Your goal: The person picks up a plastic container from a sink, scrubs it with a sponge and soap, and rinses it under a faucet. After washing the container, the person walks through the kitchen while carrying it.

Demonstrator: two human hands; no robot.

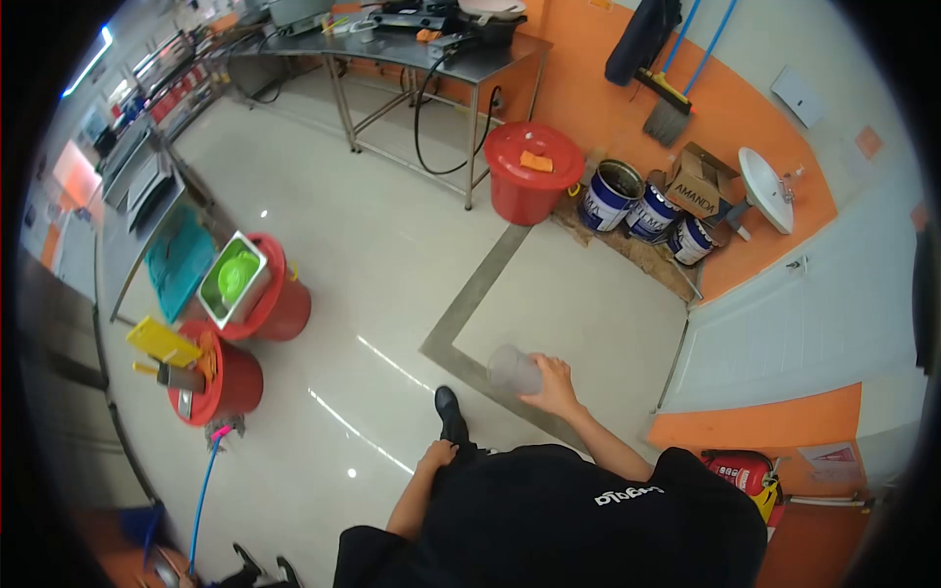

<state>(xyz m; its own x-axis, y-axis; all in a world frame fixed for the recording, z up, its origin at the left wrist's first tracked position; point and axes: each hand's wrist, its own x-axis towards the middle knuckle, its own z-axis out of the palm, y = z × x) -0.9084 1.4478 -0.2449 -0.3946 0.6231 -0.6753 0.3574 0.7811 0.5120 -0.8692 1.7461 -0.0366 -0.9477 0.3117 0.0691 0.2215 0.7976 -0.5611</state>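
Note:
My right hand (554, 388) is closed around a translucent plastic cup (510, 369), held out ahead of my body over the floor. The cup is tilted, its wide end pointing left, and looks colourless. My left hand (438, 454) hangs low beside my dark trouser leg, its fingers curled in with nothing showing in them. Just past it, one black shoe (447, 402) stands on the tiles.
A red lidded bin (529, 181) stands by paint buckets (610, 201) and a sink (765, 188). Two red bins (284, 304) with trays and utensils are at left, near a blue-handled mop (204, 500). A steel table (490, 61) stands ahead; another person's feet show bottom left.

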